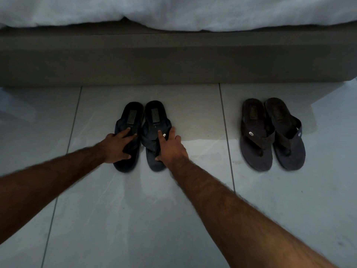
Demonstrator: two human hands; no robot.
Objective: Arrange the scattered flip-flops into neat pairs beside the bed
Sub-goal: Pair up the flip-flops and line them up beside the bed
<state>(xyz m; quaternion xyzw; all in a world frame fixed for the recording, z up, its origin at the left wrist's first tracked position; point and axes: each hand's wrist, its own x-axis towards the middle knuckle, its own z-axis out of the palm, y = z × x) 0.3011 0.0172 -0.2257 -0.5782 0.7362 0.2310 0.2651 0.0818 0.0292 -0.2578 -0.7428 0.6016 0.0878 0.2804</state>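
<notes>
Two dark blue flip-flops lie side by side on the tiled floor in front of the bed, heels toward the bed. My left hand [118, 145] rests on the straps of the left blue flip-flop [129, 118], fingers wrapped over it. My right hand [171, 146] lies on the right blue flip-flop [155, 115], fingers spread across its straps and outer edge. Further right, a brown pair sits together, heels toward the bed: the left brown flip-flop [256, 136] and the right brown flip-flop [286, 136] touch along their inner sides.
The grey bed base [173, 60] runs across the back, with a white duvet [173, 10] hanging over its top. Its corner ends at the far right. Pale glossy floor tiles [135, 219] with dark grout lines fill the foreground.
</notes>
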